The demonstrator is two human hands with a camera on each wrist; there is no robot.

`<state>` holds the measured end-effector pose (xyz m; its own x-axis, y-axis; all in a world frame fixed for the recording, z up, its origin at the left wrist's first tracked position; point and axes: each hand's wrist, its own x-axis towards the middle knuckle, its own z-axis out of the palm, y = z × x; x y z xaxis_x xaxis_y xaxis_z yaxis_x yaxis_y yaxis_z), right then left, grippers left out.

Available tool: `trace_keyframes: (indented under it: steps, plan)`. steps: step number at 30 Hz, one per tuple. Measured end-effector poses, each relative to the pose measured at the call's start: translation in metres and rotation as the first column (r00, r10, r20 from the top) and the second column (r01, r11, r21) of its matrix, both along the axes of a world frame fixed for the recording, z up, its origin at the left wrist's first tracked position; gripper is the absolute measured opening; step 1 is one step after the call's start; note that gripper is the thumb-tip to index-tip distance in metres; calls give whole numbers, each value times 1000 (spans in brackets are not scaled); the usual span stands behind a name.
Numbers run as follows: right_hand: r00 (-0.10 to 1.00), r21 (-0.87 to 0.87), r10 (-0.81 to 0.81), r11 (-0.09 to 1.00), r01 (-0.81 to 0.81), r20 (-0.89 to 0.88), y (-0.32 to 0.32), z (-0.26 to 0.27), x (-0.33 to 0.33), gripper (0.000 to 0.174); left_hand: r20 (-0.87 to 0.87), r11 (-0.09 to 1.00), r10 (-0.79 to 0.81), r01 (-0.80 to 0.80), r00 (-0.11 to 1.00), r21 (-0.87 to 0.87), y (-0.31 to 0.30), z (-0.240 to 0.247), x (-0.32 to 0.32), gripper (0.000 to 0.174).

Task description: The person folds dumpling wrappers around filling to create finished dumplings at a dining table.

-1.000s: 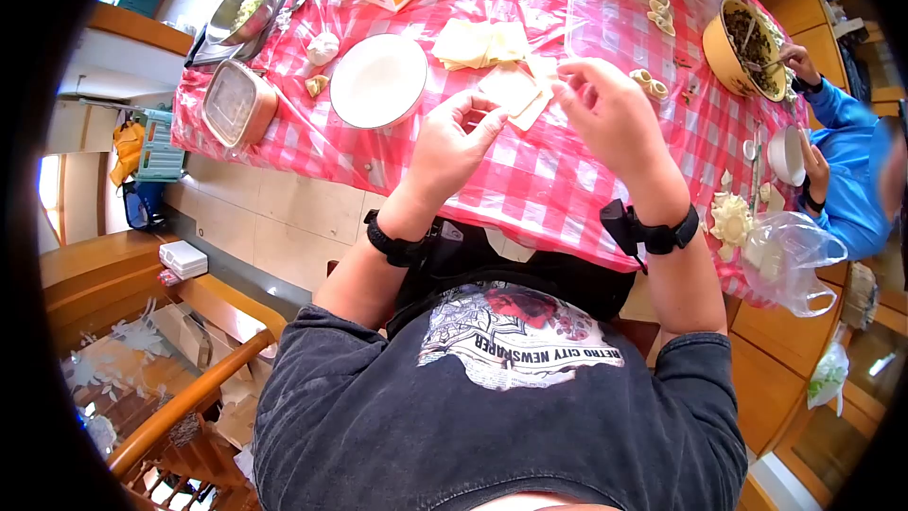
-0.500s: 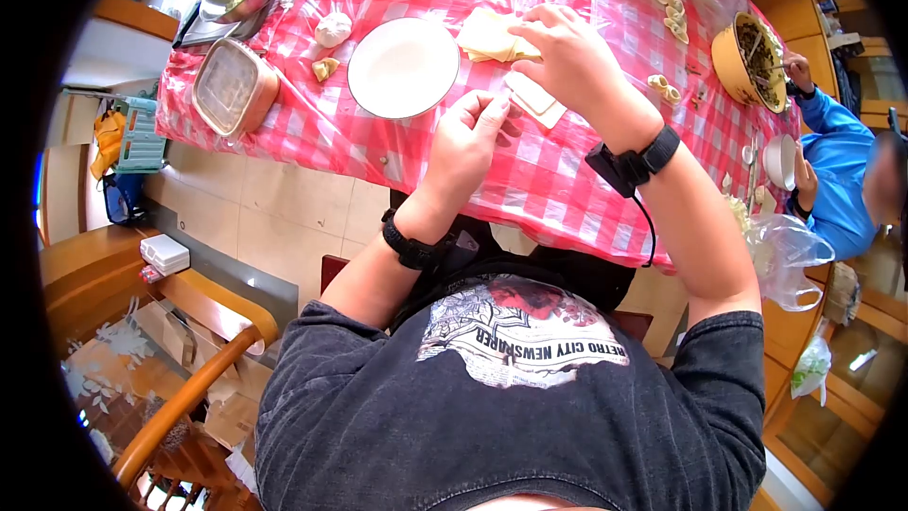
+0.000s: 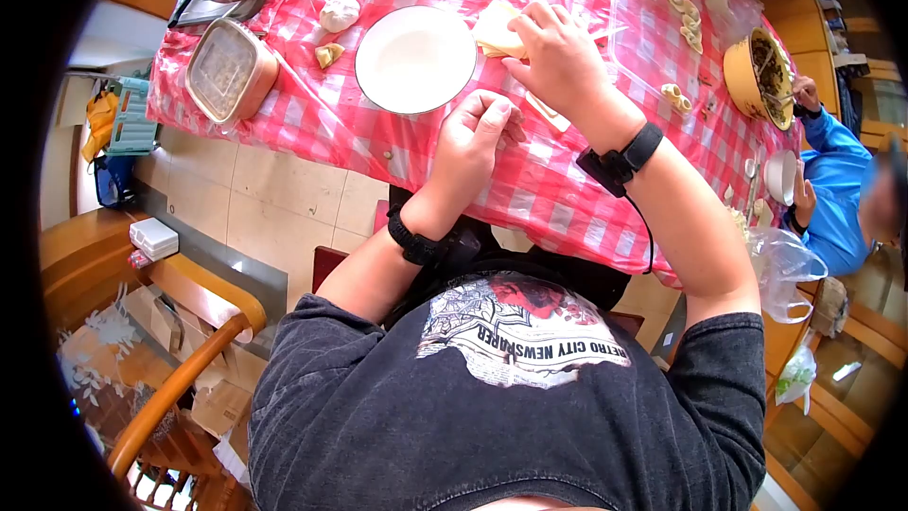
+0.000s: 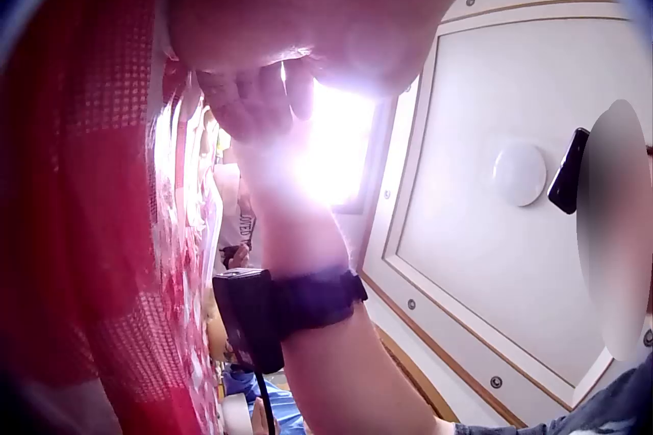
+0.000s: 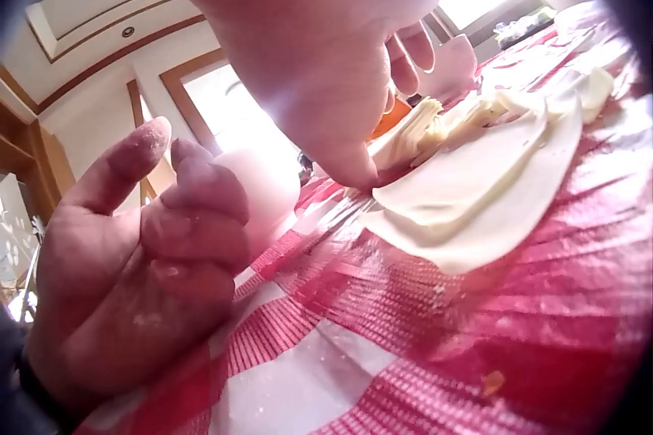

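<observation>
My right hand [image 3: 567, 61] reaches over a stack of pale dough sheets [image 3: 495, 26], its thumb and fingers spread at the near edge. In the right wrist view, that hand's thumb tip touches down beside the layered sheets [image 5: 469, 175]; whether a sheet is pinched is hidden. Another sheet [image 3: 547, 112] lies on the cloth under the right wrist. Close to the white plate [image 3: 416, 59], my left hand [image 3: 471, 142] is held with fingers loosely curled and nothing visible in it. The right wrist view shows this left hand [image 5: 163, 251] with its thumb raised.
Garlic [image 3: 340, 12], a small folded dough piece [image 3: 329, 55] and a lidded container [image 3: 232, 71] stand left of the plate. Folded dumplings [image 3: 685, 19] lie to the right. Beyond them, a person in blue [image 3: 837, 170] has a hand at a yellow bowl of filling [image 3: 759, 80].
My right hand has moved up from the nearer sheets to the stack. My left hand has drawn away from those sheets, and the head view has shifted.
</observation>
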<state>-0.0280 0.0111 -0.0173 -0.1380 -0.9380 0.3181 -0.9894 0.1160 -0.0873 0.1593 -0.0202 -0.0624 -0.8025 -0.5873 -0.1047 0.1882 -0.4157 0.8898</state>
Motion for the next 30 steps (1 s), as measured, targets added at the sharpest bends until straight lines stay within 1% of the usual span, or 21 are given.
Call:
trace_keyframes:
  steps: [1, 3, 4, 6, 10, 12, 16, 18, 19, 22, 24, 28, 30]
  plan:
    - [1000, -1, 3, 1000, -3, 1, -1, -1, 0, 39, 1, 1000, 3, -3, 1000, -1, 0, 0, 0, 23]
    - [1000, -41, 21, 999, -21, -11, -1, -4, 1, 32, -30, 1000, 1, -1, 1000, 0, 0, 0, -1, 23]
    - [1000, -41, 21, 999, -21, -10, -1, -5, 1, 32, -29, 1000, 1, -1, 1000, 0, -1, -1, -1, 23]
    - [999, -51, 35, 998, -36, -13, -1, -6, 0, 26, -40, 1000, -13, 13, 999, -7, -1, -4, -1, 23]
    - [999, -15, 28, 1000, -28, 42, 1, -3, 0, 30, -27, 1000, -12, 12, 1000, -27, 0, -3, -1, 24]
    - [999, -31, 34, 999, -33, 30, 0, -4, 0, 28, -56, 1000, 16, -16, 998, -4, 1, -3, -3, 24]
    - [999, -45, 48, 998, -49, -25, -1, -6, -1, 22, -42, 1000, 12, -13, 999, -22, 1, -2, -2, 26]
    - [999, -40, 54, 998, -54, 8, -1, -6, -1, 28, -62, 1000, 16, -17, 998, -9, 1, -3, -2, 28]
    - [999, -40, 54, 998, -53, 9, -2, -6, -1, 28, -62, 1000, 16, -16, 998, -9, 1, -3, -3, 28]
    - [998, -53, 58, 997, -57, 24, -2, -6, -1, 25, -66, 1000, 20, -21, 998, -8, 2, -2, -3, 29]
    - [997, -75, 76, 994, -74, 22, -2, -6, -1, 17, -69, 1000, 19, -19, 997, -11, 1, -3, -3, 29]
    - [995, -104, 86, 991, -81, 48, -1, -6, -6, 22, -44, 1000, 16, -17, 999, -23, 1, -1, -2, 29]
    - [997, -76, 46, 996, -41, 66, 1, -3, -5, 21, -57, 999, 24, -26, 998, -29, 1, 0, -2, 29]
